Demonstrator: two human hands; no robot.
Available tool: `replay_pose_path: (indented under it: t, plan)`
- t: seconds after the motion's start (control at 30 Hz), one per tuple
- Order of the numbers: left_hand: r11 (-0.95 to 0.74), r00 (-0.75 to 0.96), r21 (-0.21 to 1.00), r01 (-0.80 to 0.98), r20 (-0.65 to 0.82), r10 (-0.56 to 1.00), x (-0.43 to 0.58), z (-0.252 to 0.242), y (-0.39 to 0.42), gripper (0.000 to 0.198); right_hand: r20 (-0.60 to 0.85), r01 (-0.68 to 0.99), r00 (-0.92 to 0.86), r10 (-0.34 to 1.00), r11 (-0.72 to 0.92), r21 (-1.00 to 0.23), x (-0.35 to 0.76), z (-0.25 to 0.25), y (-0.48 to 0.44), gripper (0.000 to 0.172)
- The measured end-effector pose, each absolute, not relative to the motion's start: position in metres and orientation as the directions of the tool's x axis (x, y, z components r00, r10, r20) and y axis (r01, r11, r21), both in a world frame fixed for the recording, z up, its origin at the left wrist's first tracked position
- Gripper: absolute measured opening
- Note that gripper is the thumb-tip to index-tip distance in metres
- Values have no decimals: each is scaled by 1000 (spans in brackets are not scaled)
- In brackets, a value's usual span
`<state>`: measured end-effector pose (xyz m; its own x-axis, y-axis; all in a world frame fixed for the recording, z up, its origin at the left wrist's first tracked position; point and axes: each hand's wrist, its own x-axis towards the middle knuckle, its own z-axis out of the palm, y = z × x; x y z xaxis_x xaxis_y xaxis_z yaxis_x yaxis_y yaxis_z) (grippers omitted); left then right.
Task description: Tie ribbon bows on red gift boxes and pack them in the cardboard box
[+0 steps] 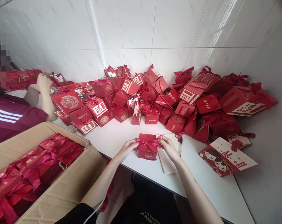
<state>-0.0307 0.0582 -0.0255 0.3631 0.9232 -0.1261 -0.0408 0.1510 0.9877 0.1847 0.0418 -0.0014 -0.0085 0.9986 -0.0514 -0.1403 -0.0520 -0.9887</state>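
Observation:
A small red gift box (147, 153) with gold characters on its front and a cord handle stands near the table's front edge. A pink-red ribbon (148, 142) is tied in a bow across its top. At the box's left side my left hand (129, 147) pinches one end of the bow. My right hand (167, 145) pinches the other end at the right side. Under my right forearm lies an open notebook (165, 161) with a dark pen (181, 144) by its right edge.
Many red gift boxes (127, 96) are piled along the wall. An open cardboard box (85, 168) full of ribboned boxes stands at the left front. A red and white bag (225, 158) lies at the right. Another person (17, 115) works at the far left.

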Motion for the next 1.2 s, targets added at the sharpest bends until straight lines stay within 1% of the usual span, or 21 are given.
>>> replay_pose_path:
  t: [0.43,0.67,0.77,0.87,1.07,1.13,1.2]
  plan:
    - [181,370,978,-102,-132,920,-30,-26,53,23,-39,-147,1,999,-38,-988,185,-11,37,26]
    - [215,438,968,-133,-137,889,-27,-24,46,22,-25,-142,34,999,-20,-990,192,-11,24,22]
    - [227,477,966,-123,-143,867,-23,-22,43,22,-10,-130,78,997,0,-992,199,-11,11,21]
    - [213,521,973,-94,-134,843,-17,-20,39,23,-9,-123,129,992,7,-992,207,-11,-4,22]
    - [112,555,994,-6,-90,827,-6,-16,36,23,-51,-136,188,981,-26,-990,215,-12,-21,26]
    - [82,566,996,44,-92,819,-5,-15,35,22,-57,-132,200,978,-31,-991,216,-11,-25,27]
    - [46,595,990,133,-117,795,-5,-12,34,22,-62,-112,205,977,-39,-993,218,-10,-30,30]
